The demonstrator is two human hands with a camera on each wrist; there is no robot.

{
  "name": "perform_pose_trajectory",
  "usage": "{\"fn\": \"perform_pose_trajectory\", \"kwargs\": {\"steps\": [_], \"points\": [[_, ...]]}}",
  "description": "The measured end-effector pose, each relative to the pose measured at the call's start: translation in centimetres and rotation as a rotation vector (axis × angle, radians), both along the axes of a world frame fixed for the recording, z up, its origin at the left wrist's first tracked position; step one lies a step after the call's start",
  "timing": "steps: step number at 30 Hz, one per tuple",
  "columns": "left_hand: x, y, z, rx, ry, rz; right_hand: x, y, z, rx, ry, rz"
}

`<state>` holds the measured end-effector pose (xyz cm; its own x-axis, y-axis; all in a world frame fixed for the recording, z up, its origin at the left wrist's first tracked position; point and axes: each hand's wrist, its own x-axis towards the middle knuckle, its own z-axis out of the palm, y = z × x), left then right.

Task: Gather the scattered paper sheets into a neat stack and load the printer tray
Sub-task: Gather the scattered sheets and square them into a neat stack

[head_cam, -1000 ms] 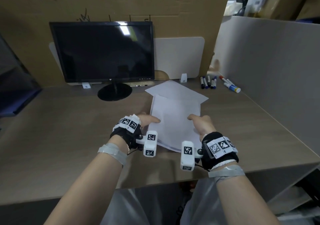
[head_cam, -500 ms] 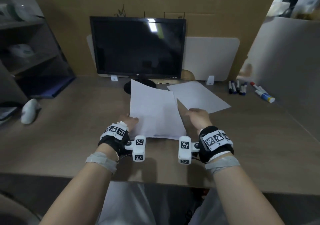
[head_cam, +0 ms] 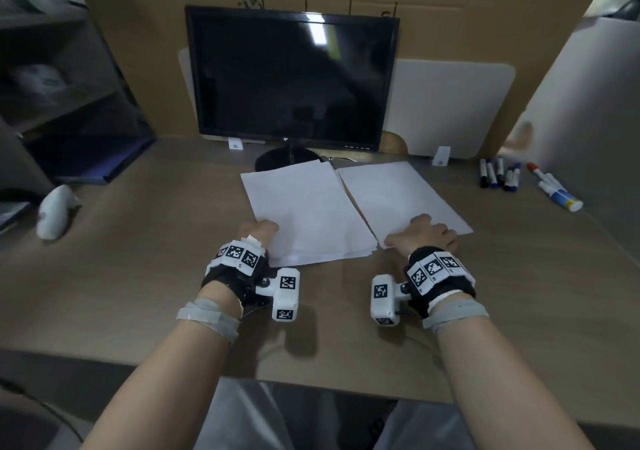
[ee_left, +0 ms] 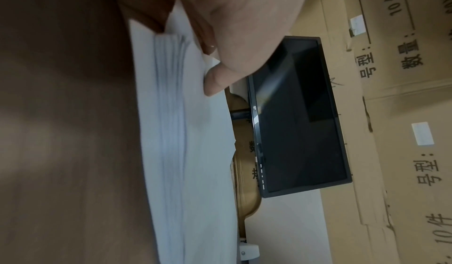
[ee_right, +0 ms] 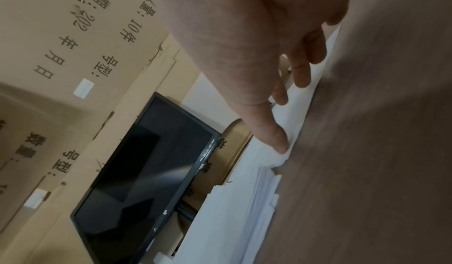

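desk: wood-look brown top, matt, with fine grain
paper stack: thin white paper, smooth and matt, at 12 o'clock from the wrists
single sheet: same white matt paper
monitor: black plastic frame, glossy dark screen with reflections
back wall: brown cardboard, matt, printed letters
markers: smooth plastic, at 2 o'clock

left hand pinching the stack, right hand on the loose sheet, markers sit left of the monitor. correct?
Not quite: the head view shows the markers right of the monitor. The rest holds: left hand pinches the stack, right hand on the loose sheet.
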<state>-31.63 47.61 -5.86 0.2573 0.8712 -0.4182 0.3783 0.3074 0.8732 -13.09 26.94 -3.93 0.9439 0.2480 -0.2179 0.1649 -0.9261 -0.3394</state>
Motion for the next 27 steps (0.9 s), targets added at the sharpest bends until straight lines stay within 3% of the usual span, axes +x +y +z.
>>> {"fn": "perform_pose_trajectory", "kwargs": {"steps": [5,12,14,18,21,24,27], "points": [[-0.2,0.4,0.3,-0.024,-0.070,-0.016,0.7,-0.5,-1.2,-0.048,0.025,0.170],[-0.5,0.4,0.1,0.014,-0.058,0.014,0.2,-0.7,-0.2,-0.081,-0.086,0.090],[-0.6,0.3,0.4,-0.018,-0.060,-0.014,0.2,-0.7,-0.1,0.021,-0.120,0.006],[-0.8,0.4,1.1,-0.089,-0.119,-0.034,-0.2,-0.7,1.4,0.459,-0.096,-0.118],[-0.6,1.6,0.0,-0.186,-0.176,-0.027,-2.4,0.7,2.7,0.577,-0.110,0.043],[-0.1,3.1,-1.2,-0.246,-0.244,-0.012,-5.1,3.0,2.4,0.568,-0.070,0.357],[-1.0,1.9,0.3,-0.273,-0.285,-0.033,-7.6,4.8,1.1,0.510,0.050,0.599]]}}
